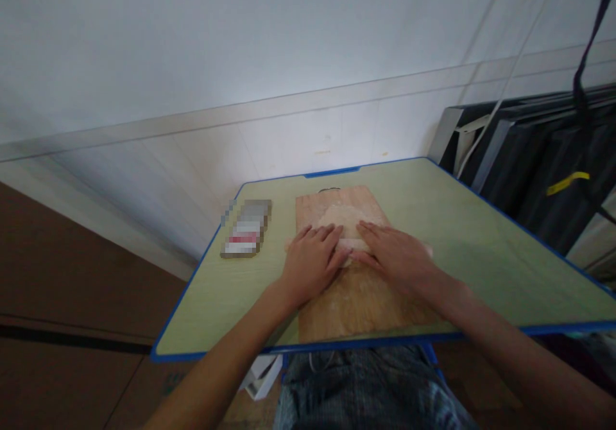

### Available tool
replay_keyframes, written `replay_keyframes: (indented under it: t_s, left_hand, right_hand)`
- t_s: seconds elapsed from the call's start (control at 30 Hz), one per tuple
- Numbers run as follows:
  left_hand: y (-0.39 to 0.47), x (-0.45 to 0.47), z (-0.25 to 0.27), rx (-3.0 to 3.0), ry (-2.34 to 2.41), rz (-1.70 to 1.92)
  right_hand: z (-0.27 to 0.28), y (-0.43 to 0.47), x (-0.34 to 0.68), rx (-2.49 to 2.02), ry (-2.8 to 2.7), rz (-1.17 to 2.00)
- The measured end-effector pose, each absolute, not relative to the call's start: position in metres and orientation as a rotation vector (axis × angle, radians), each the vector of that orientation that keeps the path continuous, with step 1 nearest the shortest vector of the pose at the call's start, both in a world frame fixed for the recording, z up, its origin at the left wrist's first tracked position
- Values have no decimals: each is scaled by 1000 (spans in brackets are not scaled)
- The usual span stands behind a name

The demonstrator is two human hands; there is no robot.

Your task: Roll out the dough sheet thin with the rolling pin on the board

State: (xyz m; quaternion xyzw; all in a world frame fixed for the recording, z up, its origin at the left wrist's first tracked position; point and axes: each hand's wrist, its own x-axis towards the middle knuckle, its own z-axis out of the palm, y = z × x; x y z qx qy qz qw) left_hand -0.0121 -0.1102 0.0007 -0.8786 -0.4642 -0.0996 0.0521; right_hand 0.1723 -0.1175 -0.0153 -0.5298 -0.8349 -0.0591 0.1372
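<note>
A pale rolling pin (355, 245) lies crosswise over a flattened sheet of dough (344, 215) on a wooden cutting board (356, 305). My left hand (312, 258) rests open on the pin's left part, its fingers stretched forward over it. On the right part, my right hand (402, 257) lies open and flat in the same way, with the thumbs of both hands close together near the middle. The pin's ends stick out a little beyond the hands. My palms and fingers hide most of the pin and the near part of the dough.
The board sits on a light green table (462, 224) with a blue rim. A blurred-out flat object (246, 228) lies left of the board. Behind the table stands a white wall (308, 141). Dark panels (543, 167) lean at the right.
</note>
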Motion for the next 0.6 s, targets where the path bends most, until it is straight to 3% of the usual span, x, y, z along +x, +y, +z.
replay_keyframes:
  t_s: [0.2, 0.6]
  left_hand:
    - [-116, -15, -4, -2681, -1370, -301]
    - [-19, 12, 7, -2624, -1698, -168]
  right_hand:
    - [-20, -119, 172, -1460, -2449, -244]
    - [-6, -42, 180, -1589, -2531, 46]
